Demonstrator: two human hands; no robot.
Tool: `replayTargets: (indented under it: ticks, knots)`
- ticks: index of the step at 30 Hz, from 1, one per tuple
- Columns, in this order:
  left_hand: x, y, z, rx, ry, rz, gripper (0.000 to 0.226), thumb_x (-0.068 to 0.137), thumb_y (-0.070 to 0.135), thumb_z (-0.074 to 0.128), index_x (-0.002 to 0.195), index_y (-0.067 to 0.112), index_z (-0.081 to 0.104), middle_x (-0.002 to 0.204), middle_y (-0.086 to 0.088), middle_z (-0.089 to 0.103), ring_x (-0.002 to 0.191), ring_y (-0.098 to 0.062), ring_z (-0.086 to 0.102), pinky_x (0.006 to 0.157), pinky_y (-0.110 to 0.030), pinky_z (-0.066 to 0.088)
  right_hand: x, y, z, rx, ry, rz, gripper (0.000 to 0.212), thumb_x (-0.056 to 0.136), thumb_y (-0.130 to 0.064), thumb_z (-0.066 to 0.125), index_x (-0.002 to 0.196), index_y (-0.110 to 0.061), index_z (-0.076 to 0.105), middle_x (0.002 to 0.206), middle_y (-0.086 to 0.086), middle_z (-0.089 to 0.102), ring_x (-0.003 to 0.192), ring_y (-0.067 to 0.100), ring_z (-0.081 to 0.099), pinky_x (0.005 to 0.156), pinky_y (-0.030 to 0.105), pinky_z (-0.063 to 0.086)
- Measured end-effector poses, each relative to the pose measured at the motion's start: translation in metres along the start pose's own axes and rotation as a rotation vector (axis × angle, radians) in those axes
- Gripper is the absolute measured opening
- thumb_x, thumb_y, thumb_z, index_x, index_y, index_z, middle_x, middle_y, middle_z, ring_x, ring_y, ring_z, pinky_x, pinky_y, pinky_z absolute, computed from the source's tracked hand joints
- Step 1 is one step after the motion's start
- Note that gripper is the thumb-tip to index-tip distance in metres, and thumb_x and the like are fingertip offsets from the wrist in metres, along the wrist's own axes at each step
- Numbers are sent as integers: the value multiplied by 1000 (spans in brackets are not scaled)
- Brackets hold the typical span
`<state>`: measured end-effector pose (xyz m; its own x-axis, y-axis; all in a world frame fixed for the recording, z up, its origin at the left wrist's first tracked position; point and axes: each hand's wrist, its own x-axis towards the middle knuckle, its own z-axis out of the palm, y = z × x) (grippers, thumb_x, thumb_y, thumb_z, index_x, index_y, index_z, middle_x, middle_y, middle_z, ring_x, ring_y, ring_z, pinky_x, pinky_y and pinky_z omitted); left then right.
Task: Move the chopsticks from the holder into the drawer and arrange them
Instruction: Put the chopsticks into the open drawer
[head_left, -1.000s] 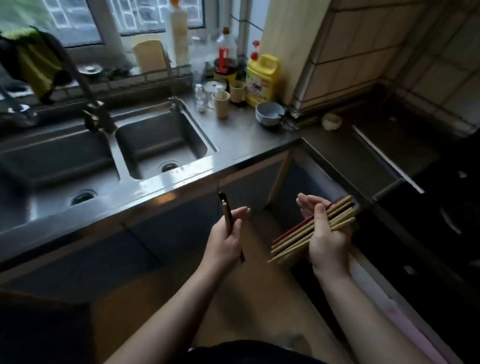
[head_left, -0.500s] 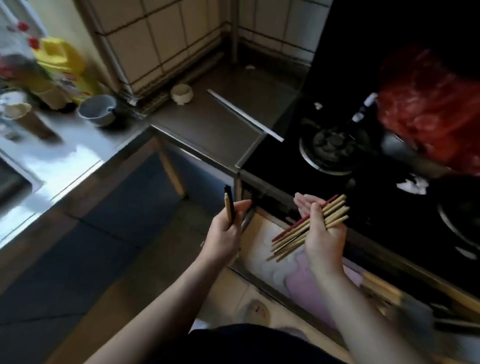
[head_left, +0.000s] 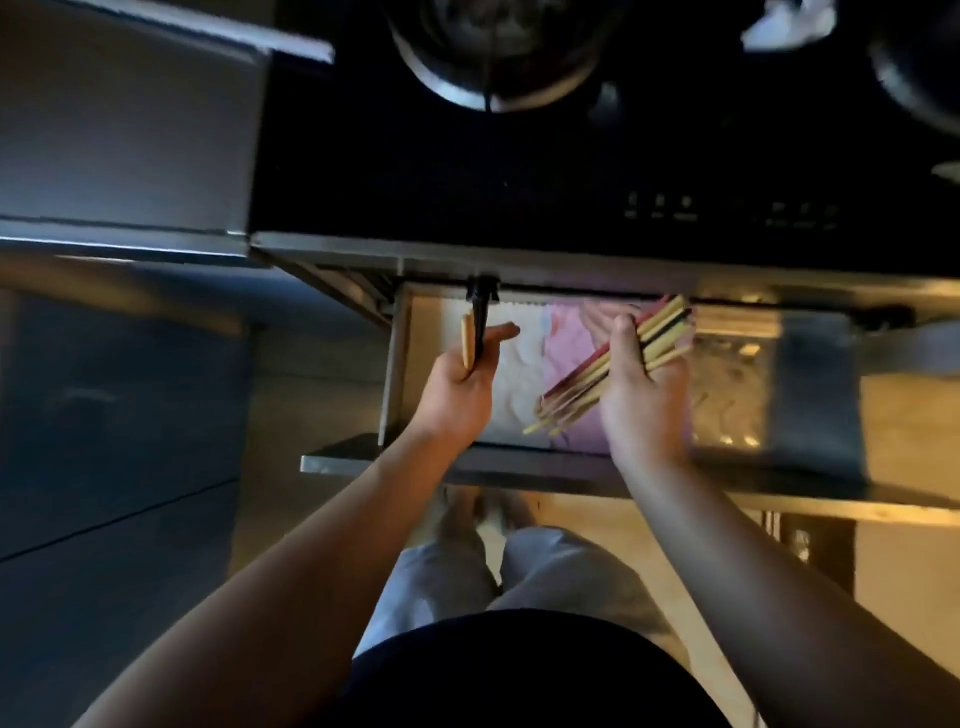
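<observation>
While the left hand (head_left: 457, 387) grips two chopsticks (head_left: 469, 340) and the right hand (head_left: 641, 389) clasps a fanned bundle (head_left: 574, 387), both hang above the open drawer (head_left: 393, 374). Laying each lot down parallel on the pink liner (head_left: 566, 332) seems best. Steel worktop (head_left: 130, 130) at left, black hob (head_left: 467, 171) behind.

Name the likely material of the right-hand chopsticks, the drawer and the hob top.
The chopsticks: probably bamboo or wood, matt tan; one looks red-coated. The drawer: sheet metal, likely stainless steel, grey brushed sheen. The hob top: seemingly black glass, smooth with printed control marks.
</observation>
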<state>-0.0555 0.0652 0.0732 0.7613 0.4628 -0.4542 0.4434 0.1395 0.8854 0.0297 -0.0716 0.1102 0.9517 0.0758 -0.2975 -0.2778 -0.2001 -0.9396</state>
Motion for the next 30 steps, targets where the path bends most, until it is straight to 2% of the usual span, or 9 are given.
replayTargets:
  ticks: [2,6,10,14,17,22,24,27,30]
  knots:
    - [17,-22,6,17,-33,-12,28,96,27,49,101,43,71,109,12,69,103,-13,62,99,-32,44,6,26,6,-76,59,29,29,95,-32,55,66,-27,58,63,-24,67,56,-14,58,53,1,39]
    - [46,-63,19,93,-87,-82,24,101,22,48,111,31,69,96,19,68,80,-5,57,72,-10,45,22,72,24,-49,-7,84,23,98,-20,49,82,-28,64,73,-34,67,75,-19,62,65,-3,42]
    - [70,-102,32,80,-129,-178,27,101,6,47,121,11,65,118,1,66,109,-10,61,97,-19,47,46,130,35,-75,-85,190,23,100,-17,45,106,-8,65,95,-4,73,91,2,70,81,12,51]
    - [97,-134,42,93,-119,-284,30,100,2,44,123,7,62,124,-3,65,108,-13,62,72,-4,47,66,171,41,-207,-132,254,22,99,-24,47,95,-15,67,72,-20,71,71,-9,68,63,3,47]
    - [117,-154,47,49,-99,-365,26,101,7,47,122,4,62,119,-6,67,106,-14,64,62,-6,48,87,192,49,-278,-212,339,20,98,-27,49,89,-24,67,79,-12,72,71,1,71,64,13,51]
    - [141,-189,49,62,-84,-417,20,94,-8,48,109,-1,59,103,-14,69,91,-15,69,72,-21,56,118,229,62,-391,-293,448,19,93,-26,56,77,-21,63,63,-17,67,56,-12,61,47,2,37]
    - [147,-201,47,101,-71,-458,20,92,-9,51,102,6,60,93,-9,69,85,-15,68,72,-25,57,126,240,68,-438,-280,473,16,92,-28,59,96,-13,57,78,-14,64,74,2,61,62,12,41]
    - [148,-217,41,353,-79,-466,11,90,8,61,96,18,63,80,1,67,66,-10,63,53,-20,53,127,256,77,-531,-341,526,50,93,-24,60,132,-1,40,115,7,51,106,20,52,86,25,39]
    - [146,-226,37,452,-88,-486,18,88,15,64,106,16,65,82,1,67,65,-12,62,55,-24,51,120,271,78,-557,-379,573,48,92,-12,59,134,0,39,131,20,51,117,31,53,89,31,43]
